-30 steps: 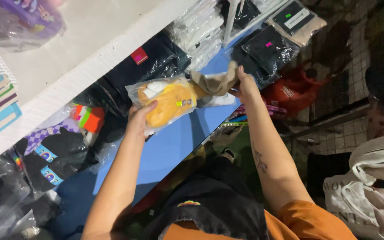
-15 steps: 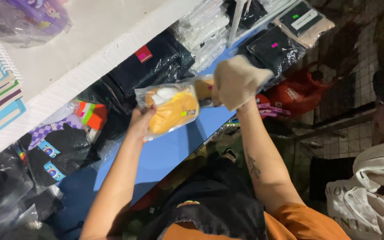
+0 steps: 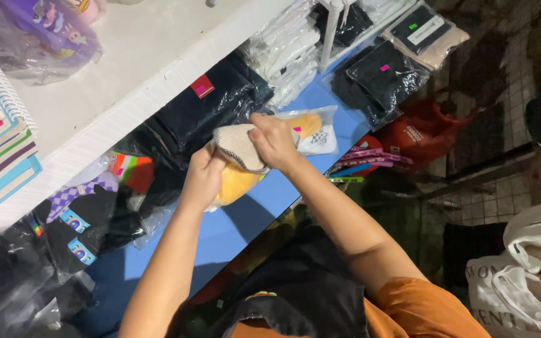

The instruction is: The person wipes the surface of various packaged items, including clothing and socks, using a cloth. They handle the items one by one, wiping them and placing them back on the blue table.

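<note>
Basically 1 view only, head camera looking down. Left hand [image 3: 201,178] is gripping the near end of a clear plastic bag [image 3: 311,128] holding a yellow item [image 3: 236,184], fingers closed round the bag's edge. Right hand [image 3: 273,143] is pressing a beige knit piece [image 3: 236,143] down at the bag, fingers curled and clamped on the fabric. Bag is lying across the front of the blue shelf surface [image 3: 245,216], its far end touching the black packaged garments [image 3: 208,103] behind it.

Doing this well, as a judgement: left hand is needing to keep the bag steady and taut while the right is working the beige piece flat, not bunched; whether the fabric is going into the opening or just sitting on top, cannot tell.

Edges and room: white shelf board [image 3: 108,94] is overhanging on the far left, so lifting upward is looking tight there. Packs of white folded goods [image 3: 283,53] and more black packs [image 3: 380,75] are crowding the far side. Checked and black sock packs [image 3: 82,216] are sitting just left of the left hand. Blue surface near the person's body is showing the open room; its front edge is running just under the right forearm, so the bag could slide off toward the red bag [image 3: 417,134] below.
</note>
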